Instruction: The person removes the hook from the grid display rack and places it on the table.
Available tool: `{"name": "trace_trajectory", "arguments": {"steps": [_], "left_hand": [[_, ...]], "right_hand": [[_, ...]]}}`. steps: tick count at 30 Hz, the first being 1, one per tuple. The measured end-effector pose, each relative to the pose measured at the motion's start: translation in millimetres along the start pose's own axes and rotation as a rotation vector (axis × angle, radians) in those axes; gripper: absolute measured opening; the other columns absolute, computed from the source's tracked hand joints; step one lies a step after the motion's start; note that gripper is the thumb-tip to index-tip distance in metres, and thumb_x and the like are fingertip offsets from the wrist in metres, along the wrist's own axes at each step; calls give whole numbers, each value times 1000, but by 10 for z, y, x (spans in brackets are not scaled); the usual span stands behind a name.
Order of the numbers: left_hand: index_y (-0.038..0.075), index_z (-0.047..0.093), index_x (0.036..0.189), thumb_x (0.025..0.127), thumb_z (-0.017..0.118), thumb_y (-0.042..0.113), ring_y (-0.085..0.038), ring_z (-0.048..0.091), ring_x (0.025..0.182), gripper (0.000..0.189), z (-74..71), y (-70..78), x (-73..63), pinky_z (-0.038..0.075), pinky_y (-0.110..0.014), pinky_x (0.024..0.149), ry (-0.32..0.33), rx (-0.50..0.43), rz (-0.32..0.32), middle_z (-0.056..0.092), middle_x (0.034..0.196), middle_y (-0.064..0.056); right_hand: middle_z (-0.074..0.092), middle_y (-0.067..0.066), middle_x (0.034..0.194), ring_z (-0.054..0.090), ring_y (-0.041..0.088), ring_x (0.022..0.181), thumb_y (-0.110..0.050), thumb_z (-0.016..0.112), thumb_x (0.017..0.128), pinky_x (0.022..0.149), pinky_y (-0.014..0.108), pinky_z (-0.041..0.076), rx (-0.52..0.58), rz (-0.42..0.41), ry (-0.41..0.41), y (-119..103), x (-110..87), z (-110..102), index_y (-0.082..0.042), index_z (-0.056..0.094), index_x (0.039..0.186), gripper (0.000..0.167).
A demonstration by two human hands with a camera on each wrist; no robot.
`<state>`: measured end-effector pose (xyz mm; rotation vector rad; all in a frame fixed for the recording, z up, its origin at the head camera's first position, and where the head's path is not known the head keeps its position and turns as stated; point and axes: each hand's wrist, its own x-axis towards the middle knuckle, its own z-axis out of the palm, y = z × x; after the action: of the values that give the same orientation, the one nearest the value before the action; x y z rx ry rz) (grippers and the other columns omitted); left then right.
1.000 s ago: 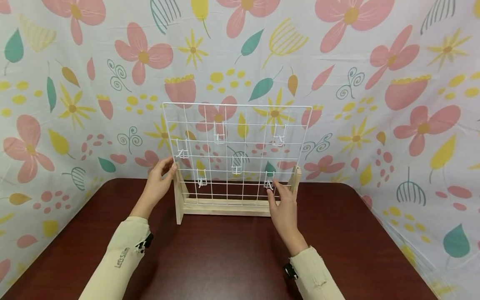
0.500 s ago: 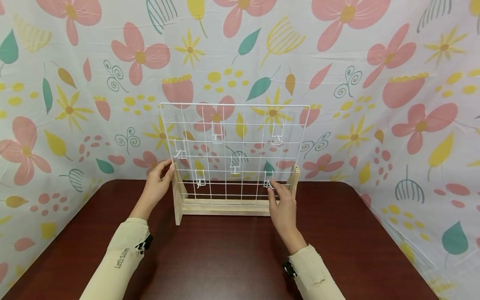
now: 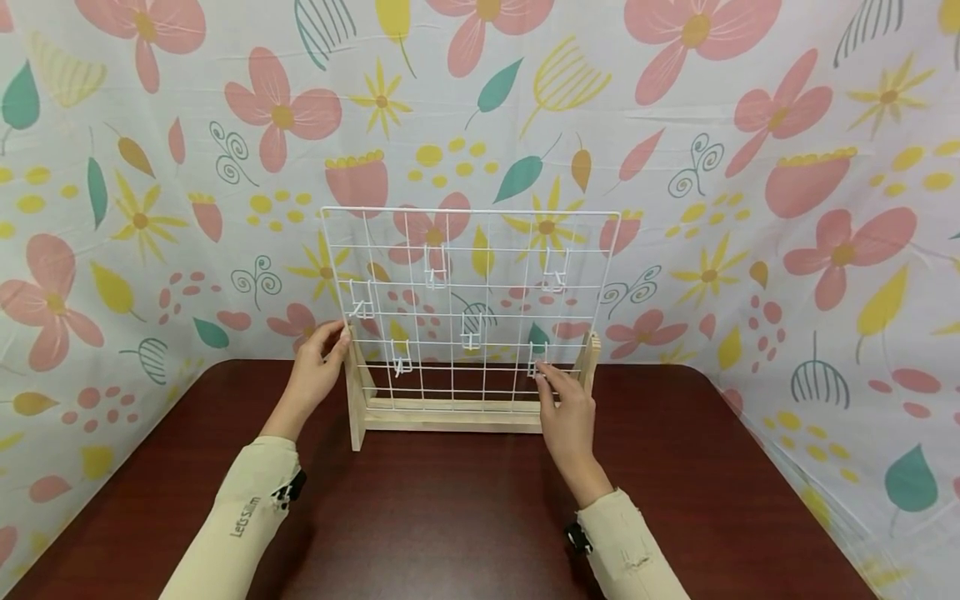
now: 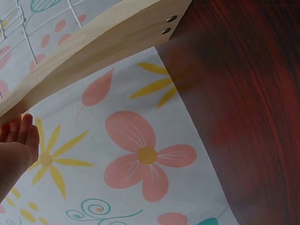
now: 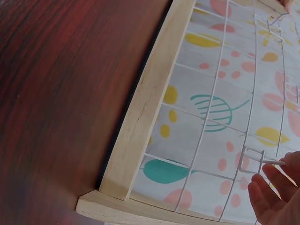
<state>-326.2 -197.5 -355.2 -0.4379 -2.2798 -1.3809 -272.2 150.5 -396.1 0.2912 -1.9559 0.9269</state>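
A white wire grid panel [image 3: 471,211] stands upright in a pale wooden stand [image 3: 450,421] on the table. My left hand [image 3: 313,367] grips the top of the stand's left upright, fingers behind it. With thumb and fingertips, my right hand [image 3: 567,417] pinches the prong of a white wire hook [image 5: 261,161] hung low on the right of the grid. The hook's frame stays on the grid wires. Several similar hooks hang elsewhere, such as an upper-middle hook [image 3: 437,282] and a hook near the left side [image 3: 363,312].
A dark red-brown wooden table [image 3: 442,517] carries the stand. Behind it hangs a white cloth [image 3: 675,125] with pink, yellow and green flower prints. On the right, the stand's other upright [image 3: 591,354] rises close to my right hand.
My right thumb and index finger have drawn closer together at the lower right hook. The left hand keeps its place on the upright, and the grid and stand have not visibly moved.
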Motion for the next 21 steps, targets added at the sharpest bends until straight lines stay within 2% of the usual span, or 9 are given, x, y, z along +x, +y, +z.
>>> {"name": "trace_trajectory", "arguments": {"steps": [6,13,18,21], "left_hand": [[-10,47,132,101,48,10,-33,53,110,37,-6,9,-2,46,-43,96,0,6,-20,54,122,-27],[-11,46,134,101,48,9,-36,51,116,38,-22,19,-14,43,-50,98,-5,-7,-19,52,126,-29],[-12,46,133,101,48,8,-37,51,116,38,-12,21,-11,43,-51,99,-4,-6,-7,52,126,-29],[-12,45,133,101,48,8,-38,51,116,38,-6,15,-8,42,-51,100,-6,6,-8,52,126,-30]], "right_hand": [[71,17,99,68,31,87,2,70,85,63,42,55,1,-42,34,-1,28,-7,1,73,104,20],[72,16,98,68,30,87,3,72,83,64,43,55,32,-76,67,-31,60,-14,1,74,103,20],[72,15,94,68,29,82,2,72,83,66,41,54,26,-86,86,-46,84,-21,1,75,101,18],[73,14,94,68,28,80,3,72,83,63,40,53,25,-97,93,-52,97,-27,1,75,101,18]]}}
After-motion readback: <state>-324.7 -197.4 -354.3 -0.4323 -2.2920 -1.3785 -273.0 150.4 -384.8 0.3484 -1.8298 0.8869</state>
